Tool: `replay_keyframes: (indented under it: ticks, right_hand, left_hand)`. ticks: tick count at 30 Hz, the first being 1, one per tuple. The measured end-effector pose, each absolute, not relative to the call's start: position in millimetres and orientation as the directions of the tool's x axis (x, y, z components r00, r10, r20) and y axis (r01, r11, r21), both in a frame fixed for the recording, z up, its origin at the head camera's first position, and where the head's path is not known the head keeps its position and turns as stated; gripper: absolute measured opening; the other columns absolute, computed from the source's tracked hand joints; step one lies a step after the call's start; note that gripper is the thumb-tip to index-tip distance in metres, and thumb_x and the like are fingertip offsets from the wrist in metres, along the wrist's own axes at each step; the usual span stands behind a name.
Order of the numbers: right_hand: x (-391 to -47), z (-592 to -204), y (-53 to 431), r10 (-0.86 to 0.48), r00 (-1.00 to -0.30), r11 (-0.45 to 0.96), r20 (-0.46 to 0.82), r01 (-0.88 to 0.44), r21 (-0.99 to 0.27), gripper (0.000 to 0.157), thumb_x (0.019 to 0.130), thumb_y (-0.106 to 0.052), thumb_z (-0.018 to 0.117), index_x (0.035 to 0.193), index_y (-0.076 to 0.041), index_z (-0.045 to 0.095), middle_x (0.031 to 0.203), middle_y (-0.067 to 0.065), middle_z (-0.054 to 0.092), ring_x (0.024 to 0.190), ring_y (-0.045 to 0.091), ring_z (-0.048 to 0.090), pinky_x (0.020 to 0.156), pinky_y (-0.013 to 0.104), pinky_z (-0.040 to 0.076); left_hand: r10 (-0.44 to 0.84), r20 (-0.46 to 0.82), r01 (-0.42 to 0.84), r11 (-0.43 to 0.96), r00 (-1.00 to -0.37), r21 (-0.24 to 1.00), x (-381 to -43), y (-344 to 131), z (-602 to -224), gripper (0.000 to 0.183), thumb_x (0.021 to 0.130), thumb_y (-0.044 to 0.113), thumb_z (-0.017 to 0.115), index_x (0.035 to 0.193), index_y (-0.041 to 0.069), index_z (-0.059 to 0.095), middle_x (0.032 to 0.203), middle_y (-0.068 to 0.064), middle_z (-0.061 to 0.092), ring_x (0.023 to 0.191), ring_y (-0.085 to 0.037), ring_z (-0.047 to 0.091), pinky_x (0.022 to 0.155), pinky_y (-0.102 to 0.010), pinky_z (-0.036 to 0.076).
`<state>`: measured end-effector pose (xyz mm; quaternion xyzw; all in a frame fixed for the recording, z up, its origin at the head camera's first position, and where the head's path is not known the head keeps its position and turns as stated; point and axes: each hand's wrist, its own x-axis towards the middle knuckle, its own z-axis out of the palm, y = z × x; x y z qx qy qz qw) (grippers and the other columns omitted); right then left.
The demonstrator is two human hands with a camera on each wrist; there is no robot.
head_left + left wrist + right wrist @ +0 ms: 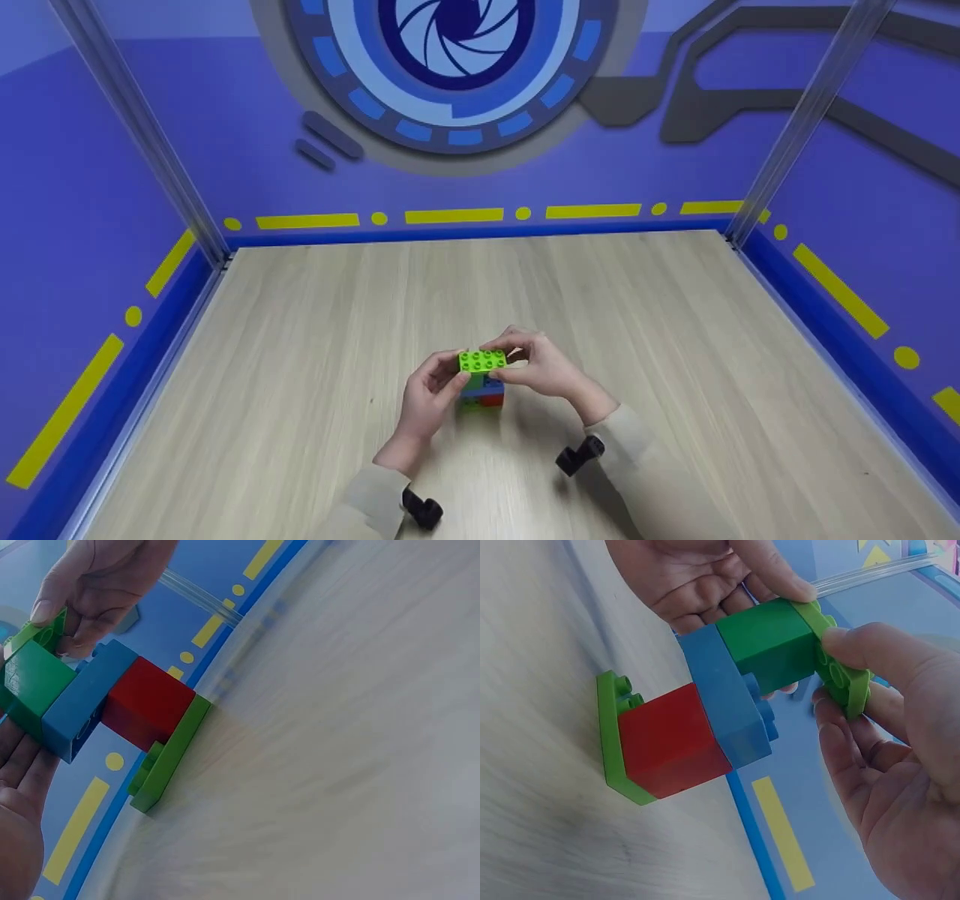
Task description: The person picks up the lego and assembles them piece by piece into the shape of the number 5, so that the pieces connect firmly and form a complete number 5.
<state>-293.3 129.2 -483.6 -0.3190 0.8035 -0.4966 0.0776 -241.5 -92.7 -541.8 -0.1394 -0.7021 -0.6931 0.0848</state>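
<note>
A small stack of toy building bricks stands upright on the table, between both hands. At its base lies a light green plate [171, 756], bearing a red brick [676, 741] at one end. Across that sits a blue brick [727, 701], and a dark green brick [766, 643] rises from the blue one's other end. A studded light green plate [483, 361] lies on top, overhanging the dark green brick. My right hand [551, 367] pinches its overhanging end between thumb and fingers. My left hand [422, 405] grips the stack's upper left side, thumb at the top plate's edge, fingers by the dark green brick.
The light wood table [315, 330] extends around the stack. Blue panels with yellow marks [454, 216] and metal corner posts [802, 120] enclose its back and sides. A black wrist mount [579, 455] sits on the right sleeve, another [422, 510] on the left.
</note>
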Motion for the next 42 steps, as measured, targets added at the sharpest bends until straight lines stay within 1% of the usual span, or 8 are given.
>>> replay_keyframes:
  ticks: [4,11,14,17,19,24,35,42]
  right_hand:
    - [-293.3,-483.6,126.1,-0.6,-0.775,0.297,0.198,-0.446,-0.844,0.031,0.092,-0.016,0.077,0.123,-0.015,0.075,0.112,0.007,0.069,0.103,0.013,0.063,0.089,0.024,0.057]
    - [-293.8,-493.2,131.3,-0.575,-0.785,0.25,0.232,-0.439,-0.863,0.037,0.093,-0.016,0.077,0.129,-0.011,0.072,0.119,0.011,0.069,0.108,0.017,0.062,0.092,0.025,0.058]
    - [-294.9,-497.5,138.2,-0.568,-0.797,0.257,0.207,-0.41,-0.875,0.048,0.089,-0.017,0.081,0.135,-0.012,0.067,0.131,0.014,0.067,0.117,0.024,0.06,0.101,0.037,0.056]
    - [-295.7,-500.1,145.6,-0.577,-0.801,0.311,0.157,-0.393,-0.865,0.056,0.084,-0.019,0.086,0.136,-0.01,0.066,0.134,0.015,0.066,0.121,0.032,0.059,0.104,0.05,0.054]
    - [-295.6,-502.2,148.8,-0.59,-0.798,0.348,0.12,-0.386,-0.854,0.053,0.083,-0.019,0.087,0.131,-0.008,0.068,0.129,0.014,0.067,0.121,0.034,0.06,0.103,0.055,0.053]
    - [-294.5,-510.5,151.6,-0.597,-0.797,0.366,0.089,-0.369,-0.854,0.038,0.087,-0.016,0.082,0.121,-0.002,0.072,0.119,0.016,0.072,0.113,0.031,0.065,0.1,0.052,0.057]
    - [-295.0,-520.6,153.0,-0.576,-0.809,0.318,0.117,-0.353,-0.88,0.027,0.088,-0.01,0.079,0.112,0.002,0.074,0.111,0.018,0.075,0.107,0.024,0.069,0.103,0.05,0.057]
    - [-294.2,-521.2,153.5,-0.557,-0.826,0.327,0.091,-0.319,-0.89,0.026,0.088,-0.011,0.079,0.112,-0.001,0.074,0.111,0.015,0.076,0.107,0.021,0.069,0.104,0.049,0.056]
  left_hand:
    - [0.068,0.325,0.325,-0.012,-0.943,0.946,-240.6,-92.1,-544.0,0.031,0.101,0.009,0.065,0.128,-0.004,0.059,0.125,-0.024,0.067,0.11,-0.006,0.066,0.096,-0.018,0.054]
    - [0.045,0.322,0.324,0.035,-0.946,0.945,-240.0,-88.9,-547.2,0.035,0.1,0.015,0.068,0.131,0.0,0.061,0.128,-0.02,0.069,0.114,-0.008,0.068,0.097,-0.018,0.055]
    - [0.047,0.321,0.323,0.049,-0.946,0.945,-240.3,-87.9,-545.9,0.037,0.099,0.016,0.068,0.133,0.001,0.062,0.128,-0.019,0.069,0.116,-0.014,0.068,0.098,-0.018,0.055]
    - [0.046,0.321,0.323,0.051,-0.946,0.945,-241.2,-88.0,-545.1,0.038,0.099,0.016,0.069,0.133,0.0,0.062,0.128,-0.019,0.069,0.117,-0.016,0.068,0.099,-0.018,0.054]
    - [0.041,0.321,0.323,0.046,-0.946,0.945,-241.3,-88.1,-544.8,0.038,0.099,0.016,0.069,0.133,0.001,0.062,0.128,-0.019,0.069,0.116,-0.012,0.068,0.1,-0.018,0.054]
    - [0.036,0.316,0.317,0.04,-0.948,0.947,-240.5,-87.3,-542.8,0.039,0.098,0.017,0.07,0.133,0.002,0.063,0.127,-0.017,0.07,0.113,-0.006,0.067,0.1,-0.018,0.054]
    - [0.063,0.298,0.301,0.048,-0.952,0.952,-239.3,-83.6,-539.7,0.043,0.097,0.019,0.072,0.136,0.003,0.062,0.129,-0.014,0.069,0.115,-0.01,0.067,0.101,-0.018,0.053]
    - [0.083,0.316,0.321,0.058,-0.945,0.945,-241.0,-82.8,-537.5,0.042,0.097,0.02,0.071,0.136,0.005,0.064,0.131,-0.013,0.069,0.118,-0.012,0.067,0.103,-0.021,0.053]
